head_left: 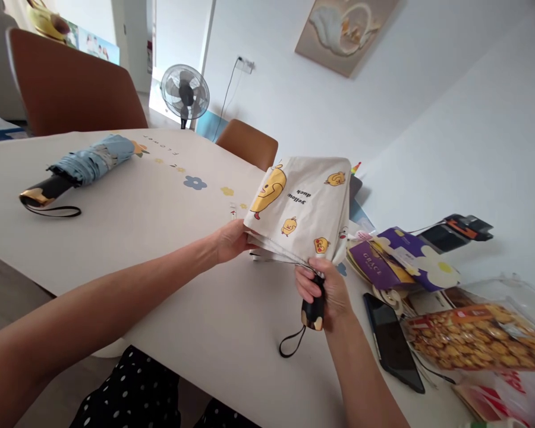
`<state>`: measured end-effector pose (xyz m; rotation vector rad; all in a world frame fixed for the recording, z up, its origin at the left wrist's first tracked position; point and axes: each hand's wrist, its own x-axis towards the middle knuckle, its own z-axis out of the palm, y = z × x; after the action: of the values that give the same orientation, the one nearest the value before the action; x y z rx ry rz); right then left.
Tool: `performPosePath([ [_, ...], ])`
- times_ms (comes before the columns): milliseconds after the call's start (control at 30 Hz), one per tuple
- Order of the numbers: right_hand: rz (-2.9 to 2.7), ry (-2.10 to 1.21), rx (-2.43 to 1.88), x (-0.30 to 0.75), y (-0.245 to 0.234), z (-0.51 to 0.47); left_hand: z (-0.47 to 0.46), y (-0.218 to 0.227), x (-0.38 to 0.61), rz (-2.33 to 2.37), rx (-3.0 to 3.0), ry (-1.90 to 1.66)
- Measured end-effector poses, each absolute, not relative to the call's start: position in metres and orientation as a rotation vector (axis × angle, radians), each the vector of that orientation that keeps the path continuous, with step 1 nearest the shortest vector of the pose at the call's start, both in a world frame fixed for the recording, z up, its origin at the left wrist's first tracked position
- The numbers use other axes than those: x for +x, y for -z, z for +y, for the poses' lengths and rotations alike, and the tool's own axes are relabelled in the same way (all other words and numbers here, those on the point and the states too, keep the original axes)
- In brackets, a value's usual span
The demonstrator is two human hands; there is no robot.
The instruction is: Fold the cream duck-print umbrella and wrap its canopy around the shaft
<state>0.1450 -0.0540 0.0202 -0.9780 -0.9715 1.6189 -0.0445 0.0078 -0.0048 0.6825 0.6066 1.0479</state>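
A cream folding umbrella (303, 205) printed with yellow ducks is held above the white table (160, 238). My right hand (323, 288) is closed round its black handle, whose wrist strap hangs down. My left hand (229, 238) pinches the edge of the loose canopy folds on the left side. A second, light blue folding umbrella (87, 163) lies closed on the far left of the table, its black handle and strap pointing toward me.
A black phone (392, 342) lies flat right of my right hand. Beyond it are purple flower-print packets (405, 258), a bag of snacks (477, 339) and a clear box. Brown chairs (71, 83) stand behind the table; a fan (185, 92) is by the wall.
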Motion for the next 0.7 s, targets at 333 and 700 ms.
performPosePath([
  [333,-0.981,-1.424,-1.279,0.131,-0.002,-0.044,-0.008,-0.029,-0.061,0.273,0.808,-1.046],
  [700,-1.112,-1.585,-1.162,0.129,-0.014,-0.058,-0.003,0.008,-0.055,0.511,0.689,-1.096],
])
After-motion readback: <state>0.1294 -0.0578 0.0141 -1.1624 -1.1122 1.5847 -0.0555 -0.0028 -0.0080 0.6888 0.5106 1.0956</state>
